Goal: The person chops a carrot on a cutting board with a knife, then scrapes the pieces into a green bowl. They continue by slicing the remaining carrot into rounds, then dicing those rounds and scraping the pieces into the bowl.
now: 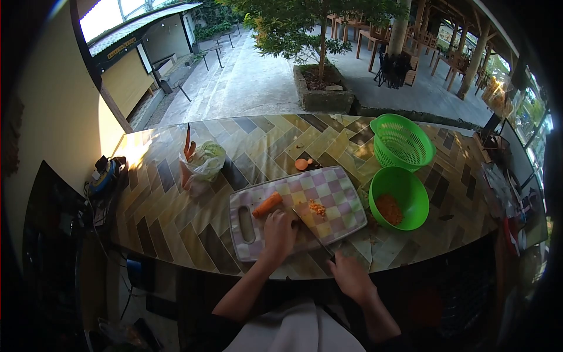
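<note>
On a pink-and-white checked cutting board (343, 202) lies a thick piece of carrot (267, 205), toward the left near the handle slot. My left hand (279, 233) rests on the board just below that piece, its fingers bent; what they hold, if anything, is hidden. My right hand (350, 274) is wrapped round the handle of a knife (314, 232), whose blade points up and left across the board. A small heap of chopped carrot (317, 207) sits right of the blade. Orange bits lie inside the green bowl (416, 202) at the board's right.
A green colander (404, 141) stands behind the bowl. Carrot ends (301, 164) lie past the board's far edge. Cabbage in a plastic bag (207, 161) and carrots (187, 146) are at the table's left. Cables and a dark item (105, 170) sit at the left edge.
</note>
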Tool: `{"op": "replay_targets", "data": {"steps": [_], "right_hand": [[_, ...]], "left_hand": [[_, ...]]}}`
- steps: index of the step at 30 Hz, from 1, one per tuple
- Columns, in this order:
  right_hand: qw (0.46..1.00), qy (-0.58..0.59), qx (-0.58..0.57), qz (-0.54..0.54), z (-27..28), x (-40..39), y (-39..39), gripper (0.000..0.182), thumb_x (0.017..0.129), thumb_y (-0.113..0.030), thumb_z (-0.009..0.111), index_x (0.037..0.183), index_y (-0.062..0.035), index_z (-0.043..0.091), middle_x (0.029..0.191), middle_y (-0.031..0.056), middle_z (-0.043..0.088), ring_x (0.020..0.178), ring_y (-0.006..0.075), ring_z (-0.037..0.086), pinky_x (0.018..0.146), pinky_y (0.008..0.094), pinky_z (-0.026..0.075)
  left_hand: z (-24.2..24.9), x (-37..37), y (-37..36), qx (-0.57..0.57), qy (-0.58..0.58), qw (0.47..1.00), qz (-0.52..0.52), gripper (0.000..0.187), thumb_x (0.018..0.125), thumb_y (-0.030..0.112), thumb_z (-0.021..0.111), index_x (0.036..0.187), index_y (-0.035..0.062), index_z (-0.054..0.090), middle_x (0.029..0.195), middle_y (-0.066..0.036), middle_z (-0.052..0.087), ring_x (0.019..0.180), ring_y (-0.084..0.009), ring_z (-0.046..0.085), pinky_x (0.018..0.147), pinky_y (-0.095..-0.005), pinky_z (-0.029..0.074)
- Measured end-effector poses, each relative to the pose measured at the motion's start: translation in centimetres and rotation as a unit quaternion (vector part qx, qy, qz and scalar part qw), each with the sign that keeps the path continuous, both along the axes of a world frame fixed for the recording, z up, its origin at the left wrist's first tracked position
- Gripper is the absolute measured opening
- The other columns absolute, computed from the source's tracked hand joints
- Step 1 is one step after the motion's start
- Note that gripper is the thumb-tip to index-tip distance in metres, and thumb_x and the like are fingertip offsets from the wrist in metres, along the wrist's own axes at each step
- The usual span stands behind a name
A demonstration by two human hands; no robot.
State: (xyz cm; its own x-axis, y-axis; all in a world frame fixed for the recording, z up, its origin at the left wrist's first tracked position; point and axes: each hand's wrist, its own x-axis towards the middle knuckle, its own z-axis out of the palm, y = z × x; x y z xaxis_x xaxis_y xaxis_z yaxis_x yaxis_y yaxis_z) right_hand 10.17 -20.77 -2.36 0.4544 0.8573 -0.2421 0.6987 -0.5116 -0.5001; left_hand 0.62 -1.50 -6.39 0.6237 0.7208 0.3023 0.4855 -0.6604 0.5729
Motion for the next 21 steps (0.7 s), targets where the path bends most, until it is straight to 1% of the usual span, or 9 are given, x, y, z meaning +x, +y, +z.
{"op": "replay_targets", "data": {"steps": [3,6,9,10,12,15,18,21], "right_hand": [[1.0,-0.011,0.021,0.004,-1.0,0.1,0.4,0.033,0.101,-0.029,0.052,0.099,0.0035,0.053,0.081,0.028,0.066,0.08,0.0478,0.064,0.072,0.0563,0.049],[0.999,0.016,0.048,-0.002,-1.5,0.2,-0.1,0.034,0.101,-0.03,0.052,0.098,0.0042,0.053,0.079,0.0287,0.065,0.08,0.0486,0.063,0.071,0.0567,0.048],[0.996,0.059,0.06,-0.014,-0.9,0.1,-0.9,0.034,0.1,-0.029,0.055,0.097,0.0058,0.053,0.076,0.0303,0.062,0.08,0.0497,0.061,0.069,0.0562,0.045],[0.995,0.074,0.063,-0.02,-0.7,0.0,-1.1,0.034,0.099,-0.028,0.056,0.097,0.0064,0.053,0.075,0.0309,0.061,0.08,0.05,0.06,0.069,0.0559,0.044],[0.995,0.074,0.065,-0.018,-0.8,-0.1,-1.3,0.035,0.1,-0.029,0.054,0.094,0.0055,0.054,0.075,0.0306,0.061,0.079,0.0501,0.06,0.069,0.0569,0.045],[0.995,0.075,0.063,-0.017,-0.6,-0.3,-1.3,0.036,0.1,-0.03,0.053,0.093,0.0052,0.054,0.075,0.0308,0.062,0.078,0.0504,0.06,0.069,0.0576,0.045],[0.995,0.077,0.057,-0.018,-0.7,-0.5,-1.3,0.036,0.1,-0.029,0.053,0.092,0.0054,0.053,0.075,0.0314,0.061,0.078,0.0509,0.06,0.069,0.0581,0.045],[0.996,0.078,0.049,-0.014,-1.1,-0.7,-1.2,0.036,0.1,-0.029,0.053,0.092,0.0057,0.054,0.076,0.0319,0.061,0.079,0.0514,0.06,0.071,0.0581,0.045]], "left_hand": [[-0.1,-0.2,-0.5,0.078,0.033,0.996,-0.021,0.017,0.073,0.007,0.07,0.089,0.0057,0.077,0.085,-0.011,0.07,0.093,-0.0288,0.062,0.089,-0.0399,0.044],[-0.7,-0.3,-0.8,0.078,0.019,0.996,-0.028,0.018,0.073,0.007,0.069,0.088,0.0051,0.077,0.085,-0.012,0.071,0.094,-0.0266,0.062,0.09,-0.0383,0.043],[-1.1,-0.2,-0.2,0.063,0.003,0.998,-0.027,0.018,0.072,0.006,0.068,0.087,0.006,0.078,0.085,-0.014,0.071,0.091,-0.0287,0.064,0.089,-0.0389,0.043],[-1.2,-0.1,0.1,0.029,0.004,0.999,-0.021,0.017,0.073,0.007,0.068,0.087,0.0059,0.078,0.085,-0.015,0.07,0.092,-0.0299,0.064,0.09,-0.0395,0.043],[-1.0,-0.1,0.8,-0.036,0.005,0.999,-0.012,0.014,0.075,0.007,0.068,0.086,0.0057,0.077,0.086,-0.016,0.069,0.093,-0.0324,0.063,0.091,-0.0408,0.042],[-0.1,-0.6,0.8,-0.092,-0.013,0.995,-0.017,0.013,0.076,0.007,0.068,0.086,0.0054,0.077,0.086,-0.017,0.069,0.092,-0.0335,0.064,0.091,-0.0407,0.042],[-0.9,-0.6,0.7,-0.02,-0.026,0.999,0.007,0.014,0.075,0.005,0.068,0.085,0.0048,0.076,0.087,-0.017,0.069,0.093,-0.0332,0.064,0.091,-0.0401,0.042],[-0.7,-0.7,0.4,-0.014,-0.024,1.0,0.007,0.016,0.073,0.004,0.069,0.087,0.0046,0.076,0.086,-0.016,0.069,0.095,-0.032,0.063,0.091,-0.0395,0.041]]}}
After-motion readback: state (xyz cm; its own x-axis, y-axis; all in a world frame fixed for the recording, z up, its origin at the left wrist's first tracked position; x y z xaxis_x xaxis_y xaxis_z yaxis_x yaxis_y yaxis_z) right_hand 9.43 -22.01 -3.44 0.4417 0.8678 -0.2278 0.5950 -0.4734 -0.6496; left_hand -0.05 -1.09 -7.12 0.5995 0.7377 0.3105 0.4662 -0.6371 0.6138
